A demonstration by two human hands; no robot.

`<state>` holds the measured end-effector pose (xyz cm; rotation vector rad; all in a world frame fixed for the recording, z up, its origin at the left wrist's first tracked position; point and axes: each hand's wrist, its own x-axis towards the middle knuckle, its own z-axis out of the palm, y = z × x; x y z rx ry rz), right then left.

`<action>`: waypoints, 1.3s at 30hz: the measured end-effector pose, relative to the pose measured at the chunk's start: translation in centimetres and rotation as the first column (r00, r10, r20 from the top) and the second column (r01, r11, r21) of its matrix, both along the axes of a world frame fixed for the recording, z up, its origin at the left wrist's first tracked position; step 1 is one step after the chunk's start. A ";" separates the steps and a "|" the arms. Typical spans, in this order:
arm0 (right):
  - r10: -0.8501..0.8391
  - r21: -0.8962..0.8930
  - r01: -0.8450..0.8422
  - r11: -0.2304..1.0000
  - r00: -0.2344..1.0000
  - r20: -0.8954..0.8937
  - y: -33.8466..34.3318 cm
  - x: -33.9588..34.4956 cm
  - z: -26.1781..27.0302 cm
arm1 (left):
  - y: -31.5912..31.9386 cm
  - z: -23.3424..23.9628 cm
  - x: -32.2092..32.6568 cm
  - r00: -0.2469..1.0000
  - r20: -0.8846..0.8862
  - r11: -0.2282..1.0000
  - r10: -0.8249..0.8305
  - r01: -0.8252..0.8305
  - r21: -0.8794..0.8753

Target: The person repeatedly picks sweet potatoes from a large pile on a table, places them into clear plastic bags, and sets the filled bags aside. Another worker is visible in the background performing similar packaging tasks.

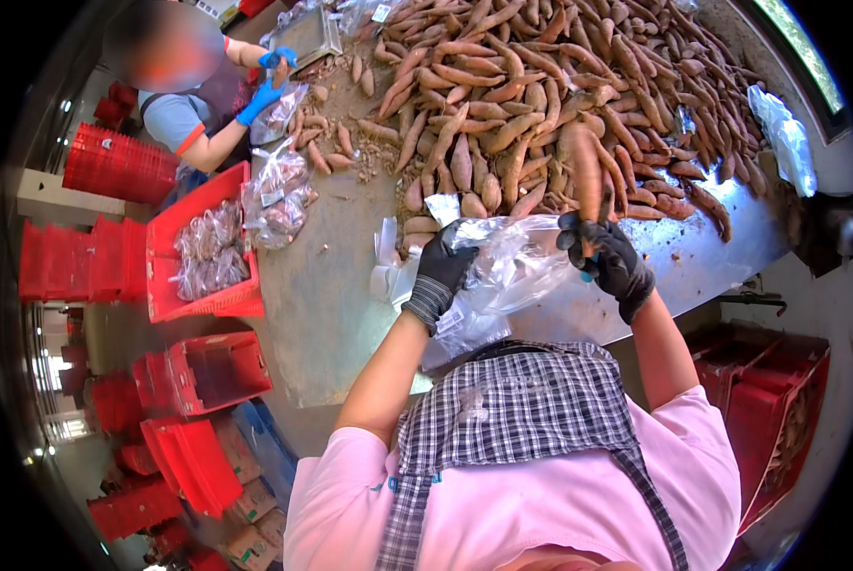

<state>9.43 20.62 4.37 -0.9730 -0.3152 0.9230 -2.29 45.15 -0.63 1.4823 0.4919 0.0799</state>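
My left hand [442, 270], in a black glove, grips the edge of a clear plastic bag [515, 264] held in front of my apron. A sweet potato [585, 168], slightly blurred, stands nearly upright in my right hand [606, 263], also black-gloved. A bit of something blue shows between that hand's fingers. Beneath my left hand lie more flat plastic bags [462, 332], one with a printed label. Just beyond both hands rises a large heap of sweet potatoes [497, 107] on the metal table [319, 314].
Filled bags [278, 193] lie by the table's left edge, beside a red crate [201, 303] of bagged produce. A co-worker in blue gloves [258, 100] holds a sweet potato at upper left. Red crates [754, 421] stand at lower right. A plastic bag [783, 139] lies at the far right.
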 end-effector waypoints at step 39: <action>0.294 -0.414 -0.064 0.908 0.801 0.521 5.5 6.2 -1.6 | 1.2 4.6 -4.8 0.954 -0.109 0.945 -0.278 0.292 0.147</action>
